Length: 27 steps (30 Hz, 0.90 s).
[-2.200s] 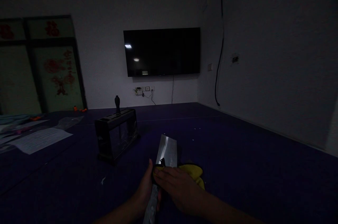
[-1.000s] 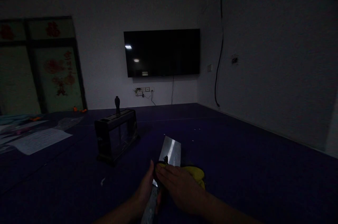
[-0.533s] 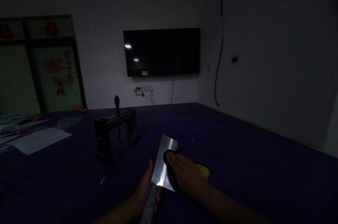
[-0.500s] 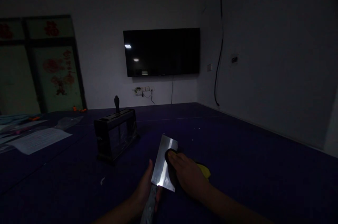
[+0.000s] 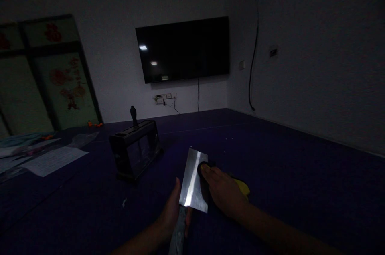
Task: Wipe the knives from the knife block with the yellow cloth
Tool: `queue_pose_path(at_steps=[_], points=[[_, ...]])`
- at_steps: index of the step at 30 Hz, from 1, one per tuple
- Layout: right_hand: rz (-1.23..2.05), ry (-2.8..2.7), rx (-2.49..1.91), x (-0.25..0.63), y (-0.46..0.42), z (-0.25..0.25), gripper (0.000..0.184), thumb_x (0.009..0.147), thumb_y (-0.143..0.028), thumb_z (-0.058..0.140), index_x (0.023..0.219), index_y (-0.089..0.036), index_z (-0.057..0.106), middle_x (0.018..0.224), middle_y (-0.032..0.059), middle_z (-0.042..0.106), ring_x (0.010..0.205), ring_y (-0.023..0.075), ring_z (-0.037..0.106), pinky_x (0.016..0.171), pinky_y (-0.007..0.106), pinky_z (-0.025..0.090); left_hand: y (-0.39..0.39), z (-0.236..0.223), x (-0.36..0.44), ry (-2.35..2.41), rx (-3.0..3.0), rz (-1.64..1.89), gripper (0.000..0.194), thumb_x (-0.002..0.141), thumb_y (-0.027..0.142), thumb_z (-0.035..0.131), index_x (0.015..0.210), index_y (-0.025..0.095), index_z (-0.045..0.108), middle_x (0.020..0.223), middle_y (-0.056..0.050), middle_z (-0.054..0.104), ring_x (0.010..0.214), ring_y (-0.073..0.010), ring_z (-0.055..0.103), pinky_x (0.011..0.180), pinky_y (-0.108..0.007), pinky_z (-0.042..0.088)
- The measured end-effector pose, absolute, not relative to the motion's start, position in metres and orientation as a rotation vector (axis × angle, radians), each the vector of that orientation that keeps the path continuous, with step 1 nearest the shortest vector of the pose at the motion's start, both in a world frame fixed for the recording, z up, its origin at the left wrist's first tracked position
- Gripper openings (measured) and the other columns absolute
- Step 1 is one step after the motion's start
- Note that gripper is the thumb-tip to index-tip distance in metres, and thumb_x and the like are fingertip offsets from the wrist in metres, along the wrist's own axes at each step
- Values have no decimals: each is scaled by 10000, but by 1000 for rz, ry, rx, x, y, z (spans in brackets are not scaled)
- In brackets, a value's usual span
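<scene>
Low in the middle of the view is a cleaver (image 5: 193,183) with a broad shiny blade pointing away from me and a grey, patterned handle (image 5: 178,233). My left hand (image 5: 173,211) supports it where blade and handle meet, the thumb along the left side and fingers showing under the handle. My right hand (image 5: 225,191) presses a yellow cloth with black edging (image 5: 242,187) against the right part of the blade. Its fingers cover most of the cloth.
A black frame-like stand (image 5: 135,146) with an upright knob rises left of the cleaver on the dark purple surface (image 5: 270,158). Papers (image 5: 57,160) and plastic lie at far left. Small white scraps (image 5: 124,203) dot the surface. A television (image 5: 183,50) hangs on the far wall.
The view has tilted and shifted slightly. Both hands and the cleaver appear a little further right and higher. The right hand with the cloth stays on the blade.
</scene>
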State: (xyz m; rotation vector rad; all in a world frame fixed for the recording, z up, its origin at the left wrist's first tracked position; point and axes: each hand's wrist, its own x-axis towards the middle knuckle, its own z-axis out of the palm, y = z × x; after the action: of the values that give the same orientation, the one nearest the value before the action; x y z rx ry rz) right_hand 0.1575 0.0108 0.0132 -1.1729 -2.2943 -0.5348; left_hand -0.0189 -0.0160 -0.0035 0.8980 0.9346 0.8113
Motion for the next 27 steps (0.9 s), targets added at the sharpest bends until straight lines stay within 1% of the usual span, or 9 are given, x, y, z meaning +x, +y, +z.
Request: queue_pose_path(at_steps=[3,7,11,14,19,21,24,27], points=[[-552,-2308,-1152,159,12,14,468,780,-14,353,1224,-83,481,1244,122,524,1004,230,518,849,345,445,-18,1,-20,932,907,790,792,643,818,196,391,121,478,302,-13,414,222,-89,393,238,-183,273],[-552,-2350,-1088,159,16,11,439,806,-43,353,1225,-68,481,1269,128,501,1030,231,500,888,351,421,-19,6,-22,964,906,787,771,665,801,197,432,125,483,314,-11,436,225,-89,394,244,-182,282],[-545,-2419,-1005,151,14,13,445,816,-54,342,1243,-78,464,1290,127,479,1078,232,475,935,365,382,-19,8,-21,987,914,751,787,658,809,167,405,128,469,297,-21,424,222,-90,392,244,-178,263],[-495,-2473,-916,142,7,17,447,826,-80,349,1265,-65,432,1332,132,430,1123,230,445,950,359,371,-19,7,-19,1040,924,754,793,651,814,160,374,133,458,285,-24,414,219,-91,387,246,-184,274],[-388,-2553,-766,132,-2,19,495,813,-118,385,1308,-103,373,1375,104,379,1208,222,368,965,371,366,-19,7,-15,1067,931,779,785,647,809,224,447,112,523,284,-25,427,209,-113,387,240,-213,300],[-382,-2566,-741,133,-3,18,498,815,-113,375,1312,-97,365,1381,101,372,1229,213,345,977,363,355,-19,7,-15,1054,929,786,771,659,797,240,473,109,534,289,-22,434,210,-115,389,242,-215,306],[-385,-2555,-746,136,-1,17,515,810,-107,375,1324,-96,349,1375,93,384,1233,202,342,998,357,333,-20,8,-17,1040,927,778,782,658,802,217,427,113,508,290,-22,424,211,-102,387,245,-201,298],[-384,-2517,-811,140,2,17,515,811,-99,374,1326,-111,352,1382,85,375,1212,202,365,1000,363,329,-20,9,-19,1047,937,760,801,657,808,180,367,119,469,279,-26,402,206,-87,374,235,-180,253]])
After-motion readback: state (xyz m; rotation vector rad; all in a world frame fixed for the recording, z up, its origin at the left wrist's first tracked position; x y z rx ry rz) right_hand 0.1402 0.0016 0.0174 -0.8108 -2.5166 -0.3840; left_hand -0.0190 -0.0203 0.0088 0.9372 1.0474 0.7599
